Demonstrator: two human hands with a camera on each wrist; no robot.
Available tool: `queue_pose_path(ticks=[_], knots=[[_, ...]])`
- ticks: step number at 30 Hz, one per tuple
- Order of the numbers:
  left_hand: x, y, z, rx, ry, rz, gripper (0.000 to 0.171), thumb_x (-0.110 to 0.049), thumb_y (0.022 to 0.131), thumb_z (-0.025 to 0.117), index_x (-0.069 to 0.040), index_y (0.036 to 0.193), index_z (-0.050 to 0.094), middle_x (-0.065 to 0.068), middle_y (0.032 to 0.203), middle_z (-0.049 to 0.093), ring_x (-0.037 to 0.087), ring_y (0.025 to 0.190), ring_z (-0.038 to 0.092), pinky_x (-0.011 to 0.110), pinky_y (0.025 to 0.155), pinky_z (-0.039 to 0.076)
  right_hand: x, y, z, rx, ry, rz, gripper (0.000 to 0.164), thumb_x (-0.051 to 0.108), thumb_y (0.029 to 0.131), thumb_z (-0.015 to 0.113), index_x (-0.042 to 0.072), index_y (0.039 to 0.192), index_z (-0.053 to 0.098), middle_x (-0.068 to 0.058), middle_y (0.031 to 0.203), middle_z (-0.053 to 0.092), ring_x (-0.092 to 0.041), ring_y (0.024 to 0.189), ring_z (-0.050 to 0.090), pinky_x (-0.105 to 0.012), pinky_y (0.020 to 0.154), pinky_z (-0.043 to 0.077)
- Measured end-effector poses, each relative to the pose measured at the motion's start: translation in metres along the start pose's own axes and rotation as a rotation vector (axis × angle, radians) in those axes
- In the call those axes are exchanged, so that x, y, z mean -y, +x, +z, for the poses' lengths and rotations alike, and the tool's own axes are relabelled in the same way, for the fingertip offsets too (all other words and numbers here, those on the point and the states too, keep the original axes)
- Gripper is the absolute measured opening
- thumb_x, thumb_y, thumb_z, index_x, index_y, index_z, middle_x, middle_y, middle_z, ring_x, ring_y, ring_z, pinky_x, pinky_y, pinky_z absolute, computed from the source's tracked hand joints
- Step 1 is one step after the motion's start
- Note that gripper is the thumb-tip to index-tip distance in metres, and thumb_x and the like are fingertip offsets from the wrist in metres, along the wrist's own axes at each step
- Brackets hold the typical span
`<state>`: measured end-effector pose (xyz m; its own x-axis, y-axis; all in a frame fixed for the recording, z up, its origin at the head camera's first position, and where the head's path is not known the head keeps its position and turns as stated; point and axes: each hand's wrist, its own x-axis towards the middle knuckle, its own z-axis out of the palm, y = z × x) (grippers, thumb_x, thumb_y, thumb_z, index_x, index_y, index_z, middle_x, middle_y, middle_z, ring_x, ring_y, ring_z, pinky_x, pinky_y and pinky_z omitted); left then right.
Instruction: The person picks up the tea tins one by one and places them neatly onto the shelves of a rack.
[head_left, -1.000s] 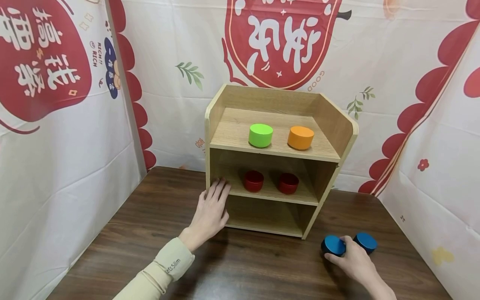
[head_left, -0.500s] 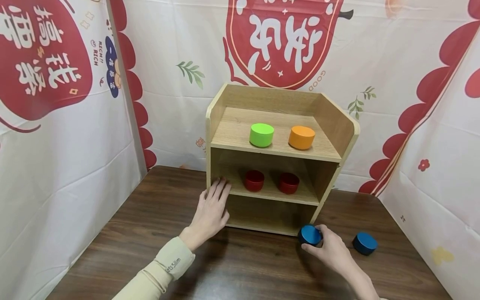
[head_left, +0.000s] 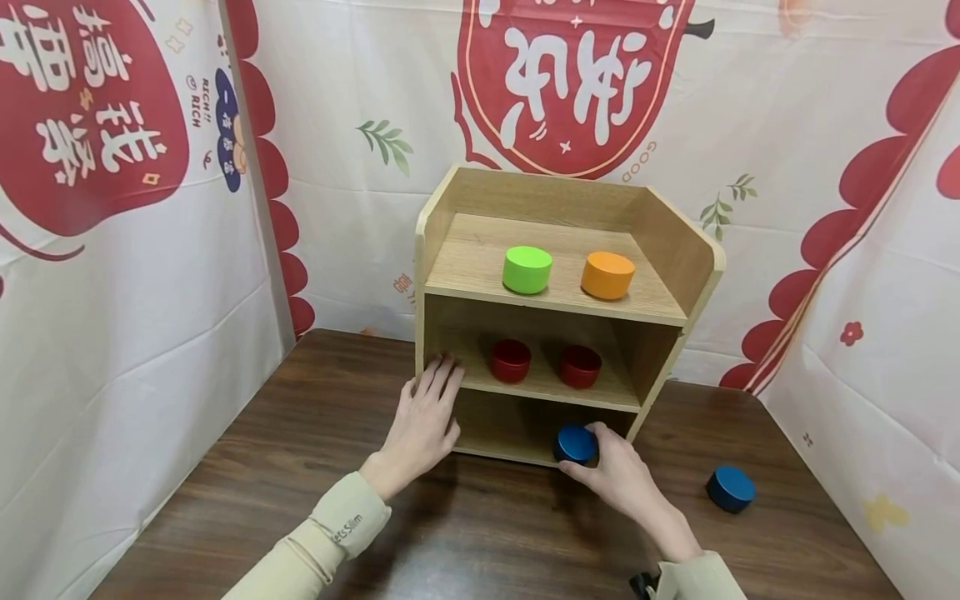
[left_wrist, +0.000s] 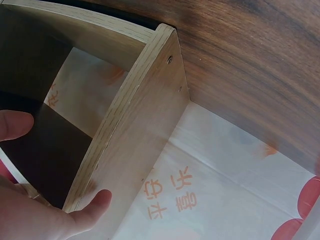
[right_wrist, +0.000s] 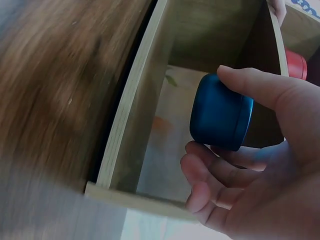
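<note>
My right hand [head_left: 618, 475] pinches a round blue tin [head_left: 576, 443] between thumb and fingers. The tin [right_wrist: 220, 112] is at the front opening of the bottom compartment of a small wooden shelf [head_left: 555, 304]; in the right wrist view it looks held off the boards. My left hand [head_left: 420, 421] holds the shelf's left side panel [left_wrist: 127, 130], one finger outside it and the thumb [left_wrist: 15, 125] on the inner side. A second blue tin [head_left: 731, 488] stands on the table to the right.
A green tin [head_left: 527, 270] and an orange tin [head_left: 607, 276] stand on the top board. Two red tins [head_left: 511, 362] sit in the middle compartment. Printed cloth [head_left: 337, 208] encloses the dark wooden table [head_left: 300, 467] at the back and sides.
My right hand has carried one blue tin leftward from beside the other blue tin to the bottom compartment's opening. The left hand has stayed on the shelf's side.
</note>
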<state>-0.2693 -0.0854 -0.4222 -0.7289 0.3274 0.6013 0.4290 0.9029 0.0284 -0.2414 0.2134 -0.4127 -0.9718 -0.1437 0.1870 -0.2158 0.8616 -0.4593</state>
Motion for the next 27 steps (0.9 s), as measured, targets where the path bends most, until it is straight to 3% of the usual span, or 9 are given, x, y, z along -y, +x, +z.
queue_pose_path(ticks=[13, 21, 27], knots=[[0.001, 0.000, -0.001, -0.029, 0.024, 0.013, 0.069, -0.018, 0.082, 0.060, -0.011, 0.147, 0.037, 0.010, 0.155, 0.033, 0.028, 0.143, 0.031, 0.053, 0.101, 0.039, 0.024, 0.030, 0.029, 0.051, 0.044, 0.000, 0.075, 0.044, 0.079, 0.075, -0.002, 0.134, 0.050, -0.020, 0.119, 0.064, -0.032, 0.102, 0.065, -0.046, 0.080, 0.054], [0.001, 0.000, 0.001, -0.014, 0.023, 0.006, 0.072, -0.019, 0.083, 0.061, -0.012, 0.149, 0.034, 0.010, 0.156, 0.032, 0.027, 0.144, 0.029, 0.054, 0.102, 0.039, 0.036, 0.046, 0.050, 0.032, 0.073, -0.020, 0.066, 0.043, 0.078, 0.076, 0.002, 0.127, 0.058, -0.015, 0.105, 0.069, -0.021, 0.084, 0.067, -0.037, 0.067, 0.054], [0.000, 0.000, 0.002, -0.037, 0.022, 0.012, 0.073, -0.018, 0.082, 0.063, -0.012, 0.148, 0.035, 0.010, 0.155, 0.034, 0.026, 0.144, 0.030, 0.054, 0.101, 0.039, 0.043, 0.051, 0.062, 0.041, 0.074, -0.008, 0.065, 0.045, 0.078, 0.076, 0.002, 0.124, 0.059, -0.011, 0.090, 0.070, -0.015, 0.067, 0.061, -0.030, 0.055, 0.047]])
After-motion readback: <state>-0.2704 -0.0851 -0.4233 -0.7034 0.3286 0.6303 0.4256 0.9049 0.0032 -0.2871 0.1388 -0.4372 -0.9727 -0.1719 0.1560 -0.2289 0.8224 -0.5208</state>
